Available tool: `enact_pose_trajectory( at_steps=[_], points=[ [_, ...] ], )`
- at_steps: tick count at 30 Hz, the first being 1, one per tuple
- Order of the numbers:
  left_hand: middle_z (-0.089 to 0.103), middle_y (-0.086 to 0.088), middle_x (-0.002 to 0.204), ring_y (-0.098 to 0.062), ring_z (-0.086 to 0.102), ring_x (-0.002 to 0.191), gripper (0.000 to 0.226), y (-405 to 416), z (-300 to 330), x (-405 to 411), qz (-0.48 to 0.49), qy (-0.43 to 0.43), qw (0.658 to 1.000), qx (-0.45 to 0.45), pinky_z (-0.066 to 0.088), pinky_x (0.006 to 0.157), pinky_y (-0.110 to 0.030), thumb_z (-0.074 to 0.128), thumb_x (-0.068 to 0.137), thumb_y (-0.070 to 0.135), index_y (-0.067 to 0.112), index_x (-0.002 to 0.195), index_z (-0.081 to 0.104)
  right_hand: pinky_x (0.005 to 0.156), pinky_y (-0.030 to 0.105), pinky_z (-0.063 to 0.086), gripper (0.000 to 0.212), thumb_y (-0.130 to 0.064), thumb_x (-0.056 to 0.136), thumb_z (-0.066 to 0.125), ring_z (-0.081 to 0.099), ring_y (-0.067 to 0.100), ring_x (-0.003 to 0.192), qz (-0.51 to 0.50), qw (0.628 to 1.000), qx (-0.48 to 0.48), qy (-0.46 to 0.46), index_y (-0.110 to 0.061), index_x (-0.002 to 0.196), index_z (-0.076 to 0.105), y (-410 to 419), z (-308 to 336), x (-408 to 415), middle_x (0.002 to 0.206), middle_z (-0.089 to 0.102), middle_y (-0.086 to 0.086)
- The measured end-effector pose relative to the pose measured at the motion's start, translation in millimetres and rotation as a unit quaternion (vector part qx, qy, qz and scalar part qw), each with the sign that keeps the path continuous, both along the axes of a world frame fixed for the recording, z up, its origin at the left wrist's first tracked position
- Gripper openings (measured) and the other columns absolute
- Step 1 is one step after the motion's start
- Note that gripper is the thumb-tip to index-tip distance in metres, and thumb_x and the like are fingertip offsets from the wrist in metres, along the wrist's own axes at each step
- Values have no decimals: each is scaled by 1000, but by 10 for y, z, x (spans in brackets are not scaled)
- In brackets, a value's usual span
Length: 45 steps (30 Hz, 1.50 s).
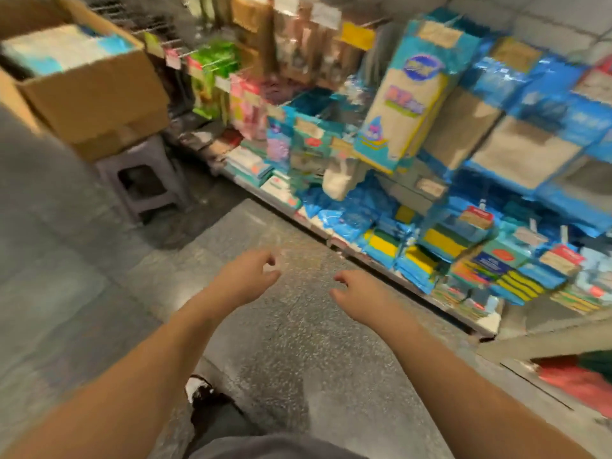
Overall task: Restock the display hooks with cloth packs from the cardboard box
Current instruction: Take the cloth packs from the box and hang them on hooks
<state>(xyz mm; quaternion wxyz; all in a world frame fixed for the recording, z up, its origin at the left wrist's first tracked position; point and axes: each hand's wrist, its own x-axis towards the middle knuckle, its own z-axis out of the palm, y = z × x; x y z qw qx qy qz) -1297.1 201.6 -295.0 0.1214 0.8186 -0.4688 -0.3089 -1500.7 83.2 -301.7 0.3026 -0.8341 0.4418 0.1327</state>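
I see the open brown cardboard box (96, 94) on a grey plastic stool (142, 183), white and blue cloth packs (63, 49) inside; blue-wrapped beige cloth packs (407, 97) hang on the display hooks.

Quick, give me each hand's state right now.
Left hand: open, fingers loosely curled, holding nothing.
Right hand: open, fingers loosely curled, holding nothing.

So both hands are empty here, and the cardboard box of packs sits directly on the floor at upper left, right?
Not quite. The box sits on a stool, not on the floor, as the head view shows. The rest holds: the left hand and right hand are both empty, fingers loosely curled, and the box is at upper left with packs inside.
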Motion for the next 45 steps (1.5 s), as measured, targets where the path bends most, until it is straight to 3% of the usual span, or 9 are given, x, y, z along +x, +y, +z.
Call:
enact_pose_trajectory(
  at_steps=[8,17,22,28,33,38,45],
  points=[
    [56,-7,138,-25,51,127,38,1279,-8,2465,70,-15,996,54,37,101,-30,54,102,33,11,132,56,104,33,40,46,-37,99,53,51,25,129,141,990,5,27,-15,139,52,709,-147,2615,142,53,7],
    [54,0,139,-19,55,123,37,1924,220,4297,181,-22,981,66,43,95,-31,50,103,40,18,132,57,105,33,40,46,-36,98,53,51,21,128,226,974,31,-12,-17,140,51,1200,-113,4948,141,53,5],
    [55,1,134,-19,58,113,35,1788,188,5252,198,-26,979,47,44,89,-31,51,102,41,20,129,58,104,36,44,47,-37,98,53,52,19,126,223,973,55,-33,-20,142,48,1040,-168,5995,142,51,1],
    [55,0,135,-18,54,122,33,1293,138,6862,198,-42,978,42,42,95,-30,49,103,39,18,127,58,99,32,44,45,-40,100,51,51,18,125,246,966,60,-49,-22,141,48,553,-372,7638,141,49,-1],
    [56,2,135,-18,54,123,33,913,325,8136,216,-37,974,50,41,96,-31,49,103,40,20,127,59,96,38,48,39,-39,100,50,55,21,119,271,960,48,-48,-21,134,53,46,-163,9004,133,55,1],
    [58,1,132,-19,55,123,32,486,453,9222,231,-39,972,16,41,96,-30,51,103,38,19,127,61,106,34,39,44,-39,99,51,47,19,130,255,964,28,-72,-20,139,50,-427,-21,9997,140,51,1],
    [63,-2,120,-22,60,113,29,-295,386,10804,219,-33,975,-14,40,81,-27,54,101,35,18,122,64,105,31,40,37,-27,97,58,55,22,123,181,977,12,-110,-11,130,59,-906,-168,11306,131,58,7]
  ],
)
